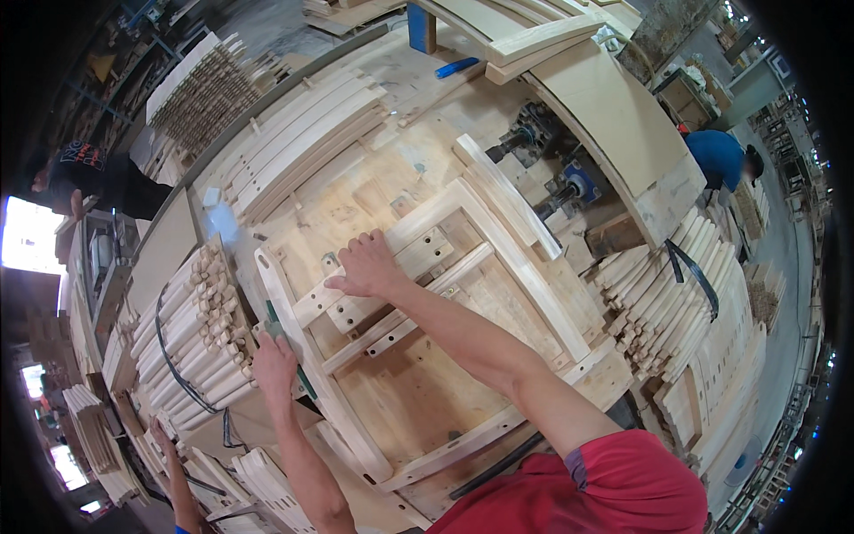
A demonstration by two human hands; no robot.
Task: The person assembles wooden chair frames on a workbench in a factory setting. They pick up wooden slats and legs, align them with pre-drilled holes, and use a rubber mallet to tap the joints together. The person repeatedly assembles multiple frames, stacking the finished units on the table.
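A pale wooden frame [427, 458] lies on the workbench, with straight side pieces and crosswise rails. My right hand [366, 265] reaches across it and grips a wooden rail [316, 304], the fingers bent over its far edge and the thumb pointing left. Beside that rail is a short block with dark holes [429, 254]. Past the frame's left side piece, my left hand [276, 360] is closed next to a green strip [305, 383]. Whatever its fingers hold is too hidden to make out. A narrower crossbar [391, 338] spans the frame nearer to me.
Bundled wooden sticks [191, 347] stand at left, more [663, 294] at right. Long slats [307, 142] lie stacked on the far bench. Metal clamp cylinders [569, 184] sit beyond the frame. Another person's hand [165, 440] shows lower left; other people [716, 158] work farther off.
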